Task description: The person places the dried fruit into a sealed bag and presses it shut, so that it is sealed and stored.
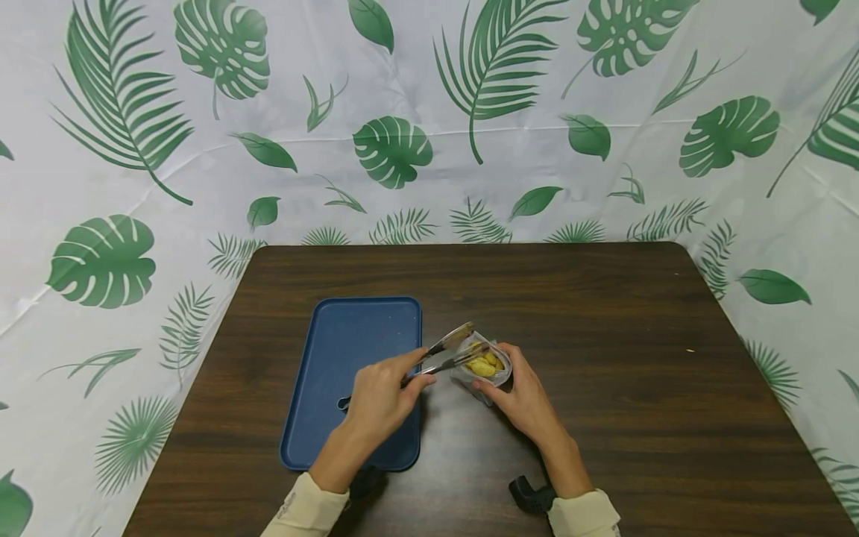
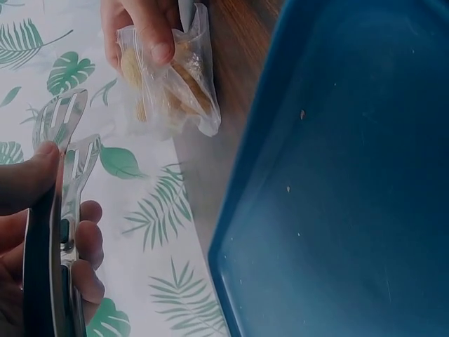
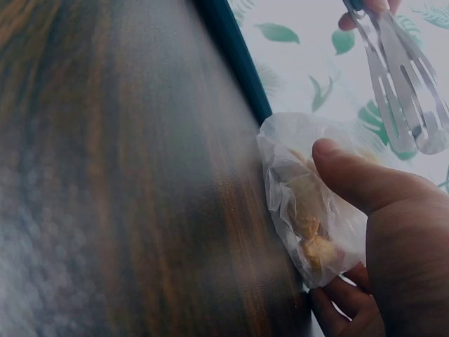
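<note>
My left hand point(image 1: 381, 395) grips a pair of metal tongs point(image 1: 448, 356) with slotted tips, thumb on one arm and fingers on the other. Their tips stand apart, over the mouth of a clear plastic bag point(image 1: 497, 378) in the head view. Yellowish food pieces point(image 1: 485, 364) fill the bag, their kind unclear. Thumb and fingers of my right hand point(image 1: 526, 399) hold the bag from its right side, above the table. In the left wrist view the tongs point(image 2: 69, 161) show nothing between their tips. From the right wrist, the bag point(image 3: 302, 189) bulges beneath my thumb.
A blue rectangular tray point(image 1: 362, 328) lies on the left of the dark wooden table point(image 1: 604, 313), under my left forearm. Small crumbs point(image 2: 302, 114) dot the tray. One yellow crumb point(image 1: 690, 350) lies on the table at right. A leaf-patterned cloth point(image 1: 429, 89) hangs behind.
</note>
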